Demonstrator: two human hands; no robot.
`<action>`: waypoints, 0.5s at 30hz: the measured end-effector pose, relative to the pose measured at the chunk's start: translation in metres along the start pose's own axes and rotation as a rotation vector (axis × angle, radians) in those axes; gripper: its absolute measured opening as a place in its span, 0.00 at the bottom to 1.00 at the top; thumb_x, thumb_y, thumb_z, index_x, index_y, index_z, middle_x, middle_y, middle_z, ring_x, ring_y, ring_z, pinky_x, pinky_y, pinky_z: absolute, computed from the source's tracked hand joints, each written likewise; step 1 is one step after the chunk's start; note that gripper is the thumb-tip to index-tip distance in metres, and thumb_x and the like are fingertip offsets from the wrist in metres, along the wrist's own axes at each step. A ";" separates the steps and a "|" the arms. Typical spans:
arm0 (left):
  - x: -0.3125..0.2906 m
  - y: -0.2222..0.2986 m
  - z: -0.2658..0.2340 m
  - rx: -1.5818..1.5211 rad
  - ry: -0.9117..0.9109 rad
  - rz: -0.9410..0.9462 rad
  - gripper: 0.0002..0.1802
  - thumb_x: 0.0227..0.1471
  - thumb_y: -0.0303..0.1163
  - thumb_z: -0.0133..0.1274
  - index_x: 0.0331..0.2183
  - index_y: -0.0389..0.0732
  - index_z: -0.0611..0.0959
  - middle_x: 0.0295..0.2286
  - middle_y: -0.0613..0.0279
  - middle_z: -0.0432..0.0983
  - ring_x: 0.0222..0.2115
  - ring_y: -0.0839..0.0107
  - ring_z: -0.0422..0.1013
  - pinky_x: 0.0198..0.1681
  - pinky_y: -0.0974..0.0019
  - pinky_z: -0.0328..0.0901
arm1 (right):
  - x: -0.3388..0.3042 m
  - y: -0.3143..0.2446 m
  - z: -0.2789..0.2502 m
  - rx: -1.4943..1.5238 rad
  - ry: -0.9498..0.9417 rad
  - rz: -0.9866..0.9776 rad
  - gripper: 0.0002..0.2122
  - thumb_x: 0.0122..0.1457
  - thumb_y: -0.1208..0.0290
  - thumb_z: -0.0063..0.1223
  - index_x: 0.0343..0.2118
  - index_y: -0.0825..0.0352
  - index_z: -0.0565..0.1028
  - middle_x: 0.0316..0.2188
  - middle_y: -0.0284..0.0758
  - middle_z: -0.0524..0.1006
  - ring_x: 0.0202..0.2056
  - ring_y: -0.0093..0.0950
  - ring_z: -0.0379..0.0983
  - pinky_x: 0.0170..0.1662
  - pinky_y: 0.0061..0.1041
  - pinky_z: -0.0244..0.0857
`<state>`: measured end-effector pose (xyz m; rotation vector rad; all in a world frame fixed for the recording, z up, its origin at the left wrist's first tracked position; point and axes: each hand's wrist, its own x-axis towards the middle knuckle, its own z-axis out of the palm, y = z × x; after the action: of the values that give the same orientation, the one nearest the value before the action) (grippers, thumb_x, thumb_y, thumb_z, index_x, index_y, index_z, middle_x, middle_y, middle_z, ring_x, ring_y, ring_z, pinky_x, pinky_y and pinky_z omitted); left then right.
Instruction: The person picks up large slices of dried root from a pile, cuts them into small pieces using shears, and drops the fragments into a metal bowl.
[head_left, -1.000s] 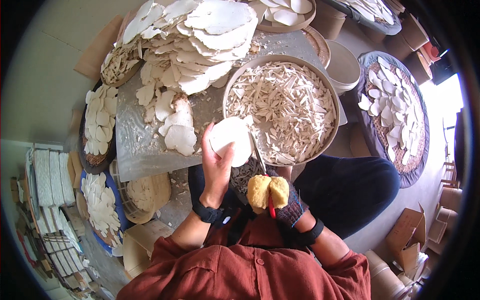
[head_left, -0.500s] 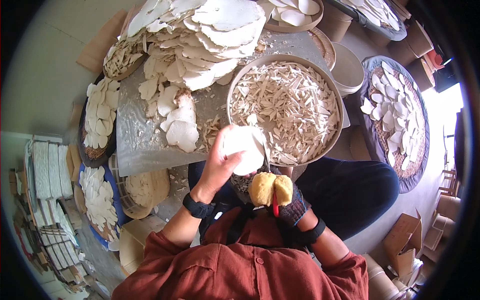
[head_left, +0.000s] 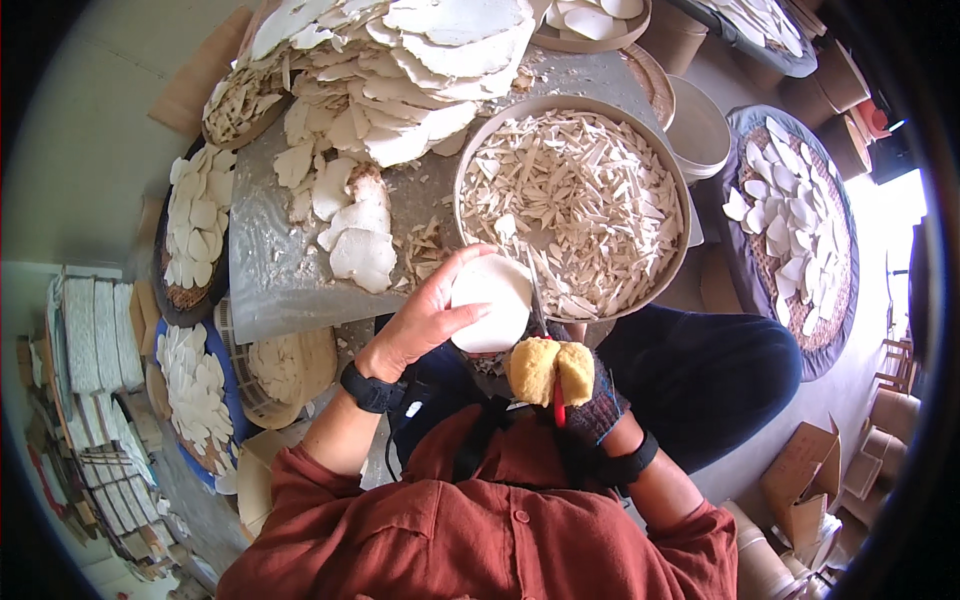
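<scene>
Thumb on top, my bare left hand [head_left: 425,318] grips a thin, rounded white slice [head_left: 497,298] near the close edge of a round tray [head_left: 686,218] full of cut white strips [head_left: 600,200]. My right hand [head_left: 602,408], in a dark knitted glove, is closed around scissors [head_left: 538,290] with a red handle. Yellow foam padding [head_left: 537,372] wraps the handle and hides some of the fingers. The metal blades point away from me, along the slice's right edge. Whether they touch it, I cannot tell.
A tall pile of white slices [head_left: 430,80] stands on the grey tabletop [head_left: 290,290], with loose slices [head_left: 362,258] before it. Slice-covered round trays stand at left [head_left: 198,225] and right [head_left: 790,220]. A white bucket [head_left: 700,130] is beside the table; a cardboard box [head_left: 803,480] sits lower right.
My left forearm has shifted slightly left and the slice is tilted a little differently. The scissors and my gloved hand have moved slightly right. Both hands keep their holds.
</scene>
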<state>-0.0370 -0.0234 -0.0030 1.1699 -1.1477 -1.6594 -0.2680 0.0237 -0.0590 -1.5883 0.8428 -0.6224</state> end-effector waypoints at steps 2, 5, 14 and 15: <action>0.000 -0.002 -0.002 0.149 -0.078 0.130 0.32 0.48 0.24 0.52 0.54 0.40 0.59 0.41 0.58 0.69 0.35 0.71 0.72 0.38 0.70 0.68 | -0.003 -0.002 0.002 0.243 0.018 0.071 0.15 0.54 0.73 0.52 0.45 0.67 0.69 0.41 0.37 0.73 0.44 0.27 0.70 0.49 0.27 0.64; -0.004 0.008 0.011 -0.115 0.027 -0.101 0.32 0.47 0.23 0.53 0.54 0.39 0.61 0.41 0.59 0.70 0.40 0.75 0.69 0.45 0.71 0.64 | -0.010 0.001 -0.001 0.403 0.041 0.112 0.15 0.55 0.74 0.51 0.46 0.67 0.67 0.42 0.36 0.72 0.44 0.26 0.70 0.49 0.27 0.64; 0.003 -0.012 0.003 -0.065 0.289 0.098 0.24 0.48 0.22 0.51 0.49 0.34 0.68 0.41 0.60 0.72 0.40 0.76 0.69 0.45 0.72 0.64 | -0.017 0.009 -0.002 0.189 0.017 0.029 0.17 0.51 0.72 0.58 0.43 0.66 0.67 0.39 0.34 0.73 0.42 0.25 0.71 0.46 0.24 0.65; 0.004 -0.012 0.001 -0.063 0.285 0.098 0.24 0.48 0.22 0.51 0.49 0.34 0.68 0.41 0.60 0.72 0.40 0.76 0.69 0.45 0.72 0.64 | -0.016 0.009 -0.002 0.201 0.015 0.054 0.17 0.50 0.72 0.58 0.43 0.66 0.68 0.39 0.34 0.73 0.42 0.26 0.71 0.46 0.24 0.65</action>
<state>-0.0404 -0.0233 -0.0147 1.2436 -0.9509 -1.3921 -0.2812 0.0349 -0.0670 -1.3773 0.8055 -0.6597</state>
